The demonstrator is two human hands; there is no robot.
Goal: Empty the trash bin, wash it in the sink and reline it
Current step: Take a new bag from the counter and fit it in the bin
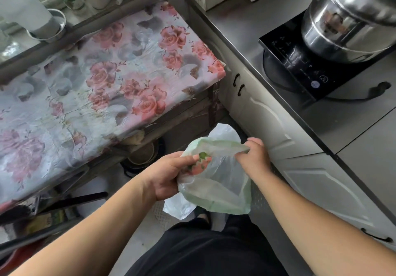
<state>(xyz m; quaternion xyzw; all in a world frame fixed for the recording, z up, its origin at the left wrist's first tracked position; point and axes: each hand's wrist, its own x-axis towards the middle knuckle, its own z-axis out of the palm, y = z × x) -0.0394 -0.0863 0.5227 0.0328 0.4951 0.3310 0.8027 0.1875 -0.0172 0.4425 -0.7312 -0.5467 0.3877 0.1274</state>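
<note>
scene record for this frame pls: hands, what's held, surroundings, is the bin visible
left hand: gripping the plastic bag at its left edge
right hand: pinching the bag's upper right edge
bag: thin, translucent, green-tinted, red and green print, held in the air between both hands
left side: table with floral cloth
right side: steel counter, induction cooktop carrying a steel pot
bin: not in view

table [102,78] left | counter [353,130] right | pot [351,18] on cooktop [300,67] | bag [216,177] between hands
</note>
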